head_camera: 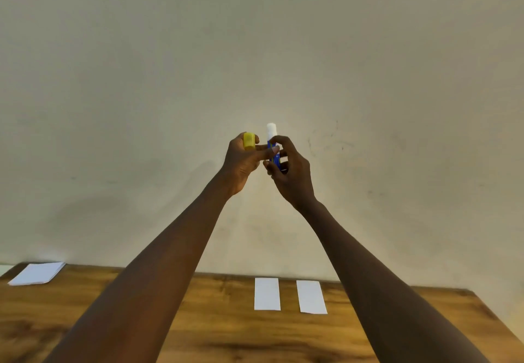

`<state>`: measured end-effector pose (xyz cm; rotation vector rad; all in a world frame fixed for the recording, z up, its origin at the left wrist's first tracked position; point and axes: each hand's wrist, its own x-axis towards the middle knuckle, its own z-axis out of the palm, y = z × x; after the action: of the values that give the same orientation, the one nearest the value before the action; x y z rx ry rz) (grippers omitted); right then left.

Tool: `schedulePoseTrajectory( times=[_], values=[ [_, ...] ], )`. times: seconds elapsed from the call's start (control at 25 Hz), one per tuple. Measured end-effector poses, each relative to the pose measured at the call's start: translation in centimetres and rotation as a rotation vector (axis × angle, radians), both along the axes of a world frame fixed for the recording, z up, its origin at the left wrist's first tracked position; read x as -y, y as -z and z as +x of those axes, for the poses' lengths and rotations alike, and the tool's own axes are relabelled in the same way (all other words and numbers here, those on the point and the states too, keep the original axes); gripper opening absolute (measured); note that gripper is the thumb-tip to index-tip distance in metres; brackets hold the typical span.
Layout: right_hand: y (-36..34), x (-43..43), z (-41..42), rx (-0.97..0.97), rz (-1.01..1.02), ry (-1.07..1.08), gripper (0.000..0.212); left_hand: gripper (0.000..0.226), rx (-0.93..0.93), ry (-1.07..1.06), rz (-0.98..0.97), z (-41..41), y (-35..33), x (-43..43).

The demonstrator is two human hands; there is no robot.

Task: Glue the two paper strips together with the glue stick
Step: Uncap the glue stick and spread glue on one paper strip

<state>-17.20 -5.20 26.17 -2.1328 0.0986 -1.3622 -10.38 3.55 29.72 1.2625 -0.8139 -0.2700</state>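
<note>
Nearest, on the wooden table (215, 320), two white paper strips (267, 294) lie flat side by side, apart, right of centre; a paper stack (37, 273) rests at the far left corner. Both forearms extend up and forward, converging before the wall (255, 51). Left hand (243, 161) pinches the yellow cap (249, 141) between thumb and fingers. Right hand (292, 172) grips the upright blue glue stick (273, 150), white glue exposed on top
</note>
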Motion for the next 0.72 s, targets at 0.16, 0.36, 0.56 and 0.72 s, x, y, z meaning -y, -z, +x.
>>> schedulePoseTrajectory(
  times=[0.16,0.36,0.56,0.72],
  values=[
    [3.0,0.1,-0.1,-0.068,0.042,0.024,0.035,0.026,-0.072,-0.034,0.070,0.2,3.2,0.1],
    [9.0,1.2,0.4,-0.200,0.162,0.029,0.030,0.024,-0.174,-0.067,0.238,1.8,9.5,0.7],
    [16.7,2.8,1.0,-0.391,0.268,0.034,0.025,0.032,-0.131,-0.131,0.454,3.7,17.2,1.9],
    [23.2,3.8,1.5,-0.495,0.327,0.037,0.024,0.027,-0.111,-0.161,0.657,4.9,24.0,2.5]
  ],
)
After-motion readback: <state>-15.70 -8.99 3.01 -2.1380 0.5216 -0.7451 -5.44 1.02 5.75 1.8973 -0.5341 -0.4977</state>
